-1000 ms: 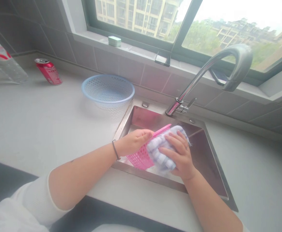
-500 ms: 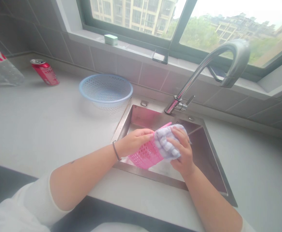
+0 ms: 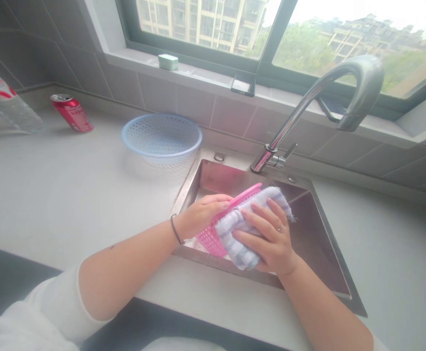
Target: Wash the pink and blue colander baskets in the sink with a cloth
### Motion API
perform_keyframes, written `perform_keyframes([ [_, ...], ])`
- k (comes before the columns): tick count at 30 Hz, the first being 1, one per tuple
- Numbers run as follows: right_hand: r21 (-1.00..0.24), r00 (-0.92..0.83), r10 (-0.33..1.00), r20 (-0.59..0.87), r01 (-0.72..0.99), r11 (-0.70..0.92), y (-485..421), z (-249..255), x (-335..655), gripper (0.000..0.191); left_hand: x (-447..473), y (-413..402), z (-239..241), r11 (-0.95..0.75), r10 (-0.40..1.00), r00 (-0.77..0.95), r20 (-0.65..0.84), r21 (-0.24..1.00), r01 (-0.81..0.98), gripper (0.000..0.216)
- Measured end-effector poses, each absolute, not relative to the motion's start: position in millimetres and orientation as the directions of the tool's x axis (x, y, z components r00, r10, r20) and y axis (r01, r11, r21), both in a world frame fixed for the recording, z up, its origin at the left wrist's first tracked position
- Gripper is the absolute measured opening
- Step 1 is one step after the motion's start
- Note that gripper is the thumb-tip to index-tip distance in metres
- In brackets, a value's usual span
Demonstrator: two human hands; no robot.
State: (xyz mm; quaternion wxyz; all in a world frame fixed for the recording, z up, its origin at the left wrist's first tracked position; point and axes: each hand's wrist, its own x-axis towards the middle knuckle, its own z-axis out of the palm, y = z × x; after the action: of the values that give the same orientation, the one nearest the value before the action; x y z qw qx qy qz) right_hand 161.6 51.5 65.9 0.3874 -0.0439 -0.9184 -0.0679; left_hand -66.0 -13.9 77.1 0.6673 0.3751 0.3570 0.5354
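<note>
Here, fingers of R hand [image 3: 271, 241] are slightly spread & grip the cloth [image 3: 235, 251] against the pink basket [image 3: 211, 241]; fingers of L hand [image 3: 203, 213] pinch its rim [image 3: 247, 194]. The basket is tilted, over the sink [image 3: 326, 243], w/ the tap [image 3: 291, 114] behind & blue basket [image 3: 162, 136] on L side.

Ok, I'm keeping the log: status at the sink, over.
Left hand gripping pink perforated basket near its rim. Right hand holding checked cloth against it. Faucet behind, clear of both hands.
</note>
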Motion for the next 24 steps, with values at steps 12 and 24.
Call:
perform_keyframes([
  [12, 0.086, -0.680, 0.051, 0.732, 0.166, 0.982, 52.2, 66.6, 162.4, 0.031, -65.2, -14.9, 80.6, 0.084, 0.980, 0.198, -0.004, 0.915, -0.396, 0.031],
  [24, 0.106, -0.706, 0.054, 0.706, 0.180, 0.978, 43.9, 66.3, 158.9, 0.030, -64.8, -16.9, 84.0, 0.187, 0.974, 0.202, -0.106, 0.880, -0.437, 0.029],
])
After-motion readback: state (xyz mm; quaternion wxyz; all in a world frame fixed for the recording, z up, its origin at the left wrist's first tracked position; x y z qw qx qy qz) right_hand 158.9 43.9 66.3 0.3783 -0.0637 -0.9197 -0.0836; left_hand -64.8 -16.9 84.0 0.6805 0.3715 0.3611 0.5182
